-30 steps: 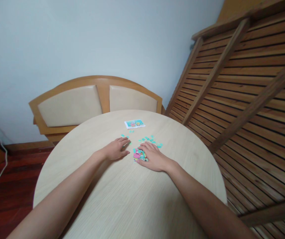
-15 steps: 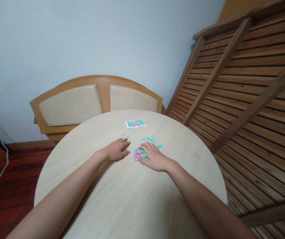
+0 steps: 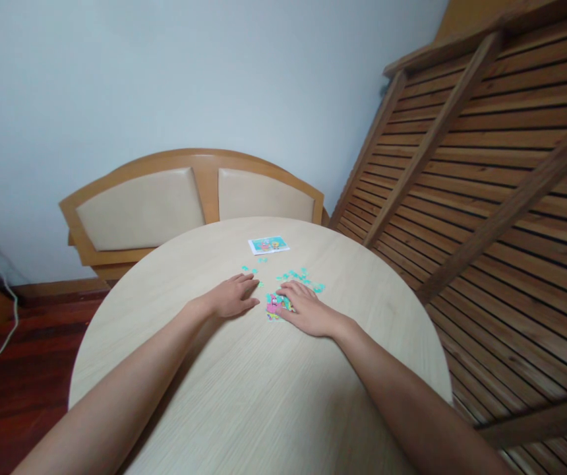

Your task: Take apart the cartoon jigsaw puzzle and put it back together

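Note:
A partly assembled jigsaw puzzle [image 3: 273,304] with pink, teal and yellow parts lies on the round table [image 3: 258,389]. My right hand [image 3: 309,313] rests over its right side, fingers stretched forward and thumb on the puzzle, so part of the picture is hidden. To the left, my left hand [image 3: 230,298] lies on the tabletop with its fingers apart, holding nothing that I can see. A small green puzzle piece [image 3: 260,284] sits by its fingertips. Loose teal puzzle pieces [image 3: 297,274] are scattered just beyond my right hand.
A picture sheet [image 3: 268,246] with cartoon figures lies toward the far edge. A few more teal pieces [image 3: 249,270] sit beyond my left hand. Behind the table stands a padded wooden headboard [image 3: 204,185]; a slatted wooden frame [image 3: 461,178] leans at the right.
My right hand has shifted slightly, its thumb a little farther up, and more of the puzzle's lower edge shows. My left hand stays almost in place.

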`<state>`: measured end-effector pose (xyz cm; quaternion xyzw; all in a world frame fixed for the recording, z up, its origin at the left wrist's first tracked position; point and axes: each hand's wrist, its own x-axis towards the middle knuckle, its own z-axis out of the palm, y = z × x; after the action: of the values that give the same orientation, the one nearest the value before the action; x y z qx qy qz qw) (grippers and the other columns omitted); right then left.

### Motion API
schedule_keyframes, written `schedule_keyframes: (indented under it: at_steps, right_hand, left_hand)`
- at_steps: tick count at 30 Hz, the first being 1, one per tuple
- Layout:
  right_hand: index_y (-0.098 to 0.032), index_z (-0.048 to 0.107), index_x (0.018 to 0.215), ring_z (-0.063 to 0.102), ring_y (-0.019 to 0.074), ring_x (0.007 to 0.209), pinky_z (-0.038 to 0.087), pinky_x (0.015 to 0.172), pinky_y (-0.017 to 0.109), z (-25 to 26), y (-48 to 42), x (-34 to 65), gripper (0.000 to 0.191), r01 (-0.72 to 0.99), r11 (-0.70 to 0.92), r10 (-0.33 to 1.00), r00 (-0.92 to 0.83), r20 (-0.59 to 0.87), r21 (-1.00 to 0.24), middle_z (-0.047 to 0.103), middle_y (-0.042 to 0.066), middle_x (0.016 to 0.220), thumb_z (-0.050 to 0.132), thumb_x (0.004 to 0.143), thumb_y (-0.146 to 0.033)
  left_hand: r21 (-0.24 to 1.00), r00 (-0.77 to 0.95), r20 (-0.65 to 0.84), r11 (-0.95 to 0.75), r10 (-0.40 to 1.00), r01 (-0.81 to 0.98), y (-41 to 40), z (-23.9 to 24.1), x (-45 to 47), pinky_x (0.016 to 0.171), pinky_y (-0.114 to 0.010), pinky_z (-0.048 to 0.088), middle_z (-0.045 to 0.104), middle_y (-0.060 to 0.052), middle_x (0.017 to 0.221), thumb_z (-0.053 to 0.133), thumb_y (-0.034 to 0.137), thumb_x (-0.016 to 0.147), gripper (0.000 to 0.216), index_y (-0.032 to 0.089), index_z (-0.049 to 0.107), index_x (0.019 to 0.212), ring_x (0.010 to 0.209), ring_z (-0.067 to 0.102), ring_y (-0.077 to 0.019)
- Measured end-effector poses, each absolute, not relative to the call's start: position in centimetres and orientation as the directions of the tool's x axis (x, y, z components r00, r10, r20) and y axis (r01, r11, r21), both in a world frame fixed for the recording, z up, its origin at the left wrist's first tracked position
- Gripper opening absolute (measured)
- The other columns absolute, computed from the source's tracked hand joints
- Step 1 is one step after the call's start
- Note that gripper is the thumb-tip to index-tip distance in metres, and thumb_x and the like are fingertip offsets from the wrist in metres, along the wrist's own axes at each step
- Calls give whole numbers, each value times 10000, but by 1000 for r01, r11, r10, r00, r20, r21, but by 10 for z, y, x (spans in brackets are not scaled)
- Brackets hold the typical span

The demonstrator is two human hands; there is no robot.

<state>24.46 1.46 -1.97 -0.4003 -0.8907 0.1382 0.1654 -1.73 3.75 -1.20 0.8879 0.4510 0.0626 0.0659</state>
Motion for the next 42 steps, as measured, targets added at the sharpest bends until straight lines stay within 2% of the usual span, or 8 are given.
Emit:
schedule_keyframes:
  at_steps: [4, 8, 12, 17, 22, 29, 36, 42]
  right_hand:
    - [-184, 584, 1290, 402, 258, 1371, 312, 1147, 447, -12, 27, 265, 387, 655, 647, 759, -603, 247, -391, 492, 140, 1433, 482, 993, -411]
    - [-190, 687, 1138, 581, 255, 1146, 424, 1043, 432, -4, 40, 292, 282, 640, 647, 760, -585, 282, -415, 666, 114, 1176, 574, 933, -348]
    - [-177, 741, 1050, 639, 255, 1015, 480, 953, 399, -4, 51, 311, 283, 657, 602, 793, -561, 238, -455, 702, 103, 1063, 671, 847, -361]
    - [-201, 767, 1009, 647, 251, 1006, 479, 945, 379, -6, 54, 318, 276, 633, 586, 794, -573, 203, -506, 712, 81, 1040, 729, 789, -364]
    - [-201, 761, 1015, 633, 259, 1047, 468, 971, 396, -5, 51, 315, 285, 633, 588, 792, -578, 197, -504, 703, 89, 1077, 745, 773, -351]
    - [-174, 734, 1066, 651, 231, 1027, 491, 972, 394, -7, 55, 322, 274, 609, 551, 814, -543, 206, -571, 701, 95, 1108, 703, 806, -252]
    - [-176, 726, 1067, 657, 228, 1008, 502, 954, 399, -11, 60, 334, 253, 653, 483, 871, -426, 245, -583, 708, 101, 1123, 678, 831, -257]
    - [-147, 717, 1090, 663, 227, 978, 506, 933, 386, -14, 65, 343, 267, 722, 415, 909, -341, 238, -553, 718, 115, 1118, 648, 839, -208]
  left_hand:
    - [176, 581, 68, -583, 811, 793, 39, -13, -18, 1154, -435, 327, 441, -197, 1508, 501, 467, 942, 577, 115, 465, 1397, 1410, 401, -318]
    - [194, 587, 99, -595, 803, 780, 37, -8, -16, 1146, -438, 348, 505, -180, 1460, 540, 440, 926, 548, 132, 492, 1377, 1380, 441, -307]
    - [255, 628, 129, -638, 768, 727, 28, 2, -6, 1152, -428, 345, 504, -173, 1463, 529, 522, 935, 608, 138, 475, 1403, 1376, 446, -295]
    - [316, 751, 126, -744, 648, 589, 16, 7, 9, 1164, -457, 321, 480, -147, 1491, 646, 551, 858, 709, 188, 453, 1437, 1383, 435, -310]
    - [315, 786, 103, -769, 610, 556, 13, 10, 16, 1121, -460, 370, 541, -174, 1424, 681, 504, 843, 574, 169, 602, 1302, 1315, 507, -325]
    - [314, 797, 93, -777, 597, 545, 12, 16, 17, 1067, -429, 414, 611, -146, 1336, 721, 463, 817, 470, 193, 655, 1196, 1231, 572, -314]
    - [373, 780, 64, -740, 622, 560, 13, 22, 9, 1018, -398, 449, 664, -117, 1249, 745, 510, 780, 541, 194, 642, 1207, 1161, 610, -282]
    - [356, 554, 20, -524, 832, 774, 32, 27, -28, 870, -340, 504, 711, -102, 1162, 664, 453, 807, 447, 183, 667, 1164, 998, 671, -252]
